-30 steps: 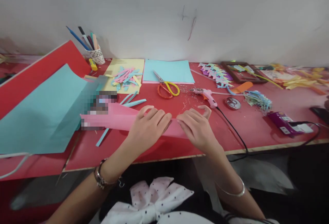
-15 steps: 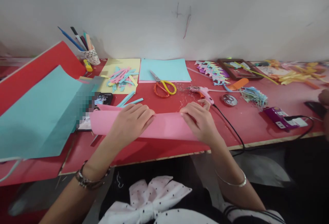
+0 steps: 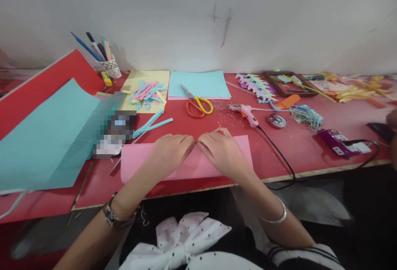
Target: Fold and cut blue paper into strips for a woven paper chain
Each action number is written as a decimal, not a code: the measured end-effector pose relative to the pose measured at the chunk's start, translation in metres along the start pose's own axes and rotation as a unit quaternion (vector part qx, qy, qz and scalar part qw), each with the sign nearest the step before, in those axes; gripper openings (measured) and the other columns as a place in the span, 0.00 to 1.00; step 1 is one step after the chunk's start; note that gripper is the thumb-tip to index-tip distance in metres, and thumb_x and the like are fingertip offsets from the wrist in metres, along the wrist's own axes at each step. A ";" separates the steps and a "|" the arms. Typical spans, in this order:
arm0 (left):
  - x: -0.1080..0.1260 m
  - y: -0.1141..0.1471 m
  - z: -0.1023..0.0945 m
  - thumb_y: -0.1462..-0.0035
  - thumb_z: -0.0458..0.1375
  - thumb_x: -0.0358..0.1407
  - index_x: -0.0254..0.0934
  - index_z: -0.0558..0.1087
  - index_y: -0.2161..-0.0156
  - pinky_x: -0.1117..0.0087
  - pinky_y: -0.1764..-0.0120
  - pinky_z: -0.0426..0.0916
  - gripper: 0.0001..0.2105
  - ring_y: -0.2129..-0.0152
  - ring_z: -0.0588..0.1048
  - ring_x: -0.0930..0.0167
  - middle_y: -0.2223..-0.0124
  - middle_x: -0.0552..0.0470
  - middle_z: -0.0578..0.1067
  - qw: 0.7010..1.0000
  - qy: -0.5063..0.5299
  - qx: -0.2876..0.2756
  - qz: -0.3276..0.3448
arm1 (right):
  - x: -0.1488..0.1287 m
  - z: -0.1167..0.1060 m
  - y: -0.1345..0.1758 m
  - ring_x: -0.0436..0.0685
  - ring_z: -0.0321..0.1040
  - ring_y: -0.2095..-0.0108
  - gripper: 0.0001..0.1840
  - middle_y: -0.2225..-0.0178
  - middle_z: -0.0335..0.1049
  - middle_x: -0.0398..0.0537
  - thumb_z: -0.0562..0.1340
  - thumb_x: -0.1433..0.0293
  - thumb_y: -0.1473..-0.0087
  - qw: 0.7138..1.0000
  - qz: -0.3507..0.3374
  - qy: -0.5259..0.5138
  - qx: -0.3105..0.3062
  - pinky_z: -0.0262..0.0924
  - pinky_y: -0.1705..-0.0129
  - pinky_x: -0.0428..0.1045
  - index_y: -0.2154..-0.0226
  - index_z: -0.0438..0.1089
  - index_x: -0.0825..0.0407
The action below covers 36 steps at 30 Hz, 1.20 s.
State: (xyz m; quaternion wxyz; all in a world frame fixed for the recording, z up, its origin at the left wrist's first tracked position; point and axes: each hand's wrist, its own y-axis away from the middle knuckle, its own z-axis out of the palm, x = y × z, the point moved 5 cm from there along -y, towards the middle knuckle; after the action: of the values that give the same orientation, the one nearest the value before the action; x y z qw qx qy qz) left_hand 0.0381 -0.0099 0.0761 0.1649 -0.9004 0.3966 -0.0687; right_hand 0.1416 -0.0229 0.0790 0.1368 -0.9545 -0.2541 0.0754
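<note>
A pink sheet of paper (image 3: pixel 201 166), folded over lengthwise, lies along the near part of the red table. My left hand (image 3: pixel 170 154) pinches its far edge near the middle. Right beside it, my right hand (image 3: pixel 218 152) grips the same edge, and the fingertips of both hands nearly meet. Beyond them rest scissors (image 3: pixel 200 106) with one red and one yellow handle. A pink glue gun (image 3: pixel 245 112) lies to the right of the scissors. Left of the paper are blue paper strips (image 3: pixel 150 125) and a phone (image 3: pixel 116 133), partly blurred out.
Paper strips (image 3: pixel 149 94) are heaped on a yellow sheet (image 3: pixel 132 82). Blue sheets (image 3: pixel 198 83) lie by the wall. A large teal sheet (image 3: pixel 46 137) leans at left near a pen cup (image 3: pixel 111 68). The glue gun's cord (image 3: pixel 277 156) runs toward a purple box (image 3: pixel 336 142).
Both hands have come together along the paper's far edge, the right moving left. The pink paper has shifted right and nearer, and its right end now shows. More of the phone is uncovered.
</note>
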 end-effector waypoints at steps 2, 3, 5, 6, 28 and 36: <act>-0.004 0.003 0.005 0.41 0.45 0.32 0.36 0.67 0.74 0.71 0.77 0.55 0.13 0.82 0.70 0.70 0.79 0.54 0.71 0.999 0.005 -0.020 -0.029 | 0.005 0.006 0.000 0.51 0.59 0.75 0.14 0.78 0.66 0.41 0.48 0.71 0.41 0.999 0.009 -0.023 -0.022 0.42 0.64 0.47 0.75 0.64 0.53; -0.007 0.005 0.008 0.41 0.46 0.34 0.36 0.68 0.73 0.71 0.77 0.55 0.13 0.81 0.70 0.70 0.78 0.53 0.72 0.999 0.006 -0.027 -0.042 | 0.008 0.007 0.001 0.51 0.59 0.75 0.14 0.77 0.66 0.41 0.48 0.72 0.41 0.999 0.015 -0.031 -0.026 0.42 0.65 0.47 0.75 0.63 0.53; -0.013 0.009 0.012 0.41 0.46 0.35 0.35 0.69 0.71 0.71 0.75 0.56 0.12 0.79 0.71 0.70 0.76 0.52 0.74 0.997 0.008 -0.038 -0.063 | 0.014 0.008 0.001 0.51 0.60 0.74 0.13 0.77 0.67 0.42 0.49 0.72 0.42 0.998 0.029 -0.043 -0.029 0.43 0.66 0.47 0.74 0.63 0.54; -0.016 0.011 0.014 0.41 0.46 0.35 0.35 0.69 0.70 0.71 0.74 0.57 0.12 0.78 0.72 0.70 0.74 0.52 0.75 0.996 0.009 -0.047 -0.069 | 0.016 0.009 0.001 0.51 0.60 0.74 0.13 0.76 0.67 0.43 0.49 0.72 0.42 0.998 0.033 -0.048 -0.033 0.43 0.67 0.46 0.74 0.63 0.54; -0.044 0.001 0.074 0.39 0.40 0.35 0.35 0.67 0.63 0.71 0.75 0.59 0.14 0.70 0.74 0.66 0.68 0.46 0.75 0.965 -0.015 -0.233 -0.120 | 0.041 0.081 -0.022 0.54 0.65 0.68 0.14 0.69 0.70 0.51 0.47 0.68 0.40 0.978 0.083 0.019 -0.188 0.44 0.70 0.47 0.65 0.65 0.56; -0.071 0.019 0.061 0.43 0.44 0.28 0.33 0.69 0.65 0.70 0.76 0.60 0.11 0.73 0.74 0.64 0.71 0.46 0.75 0.955 -0.074 -0.263 -0.115 | 0.041 0.083 -0.026 0.55 0.62 0.61 0.13 0.63 0.67 0.50 0.48 0.69 0.40 0.980 0.074 0.024 -0.183 0.45 0.67 0.48 0.64 0.66 0.55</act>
State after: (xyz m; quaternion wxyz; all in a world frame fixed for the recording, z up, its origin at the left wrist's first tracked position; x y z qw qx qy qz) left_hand -0.0080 0.0449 0.0131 -0.0576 -0.9539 0.2815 0.0867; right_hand 0.1473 0.0384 0.0053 -0.0397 -0.9810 -0.1891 0.0146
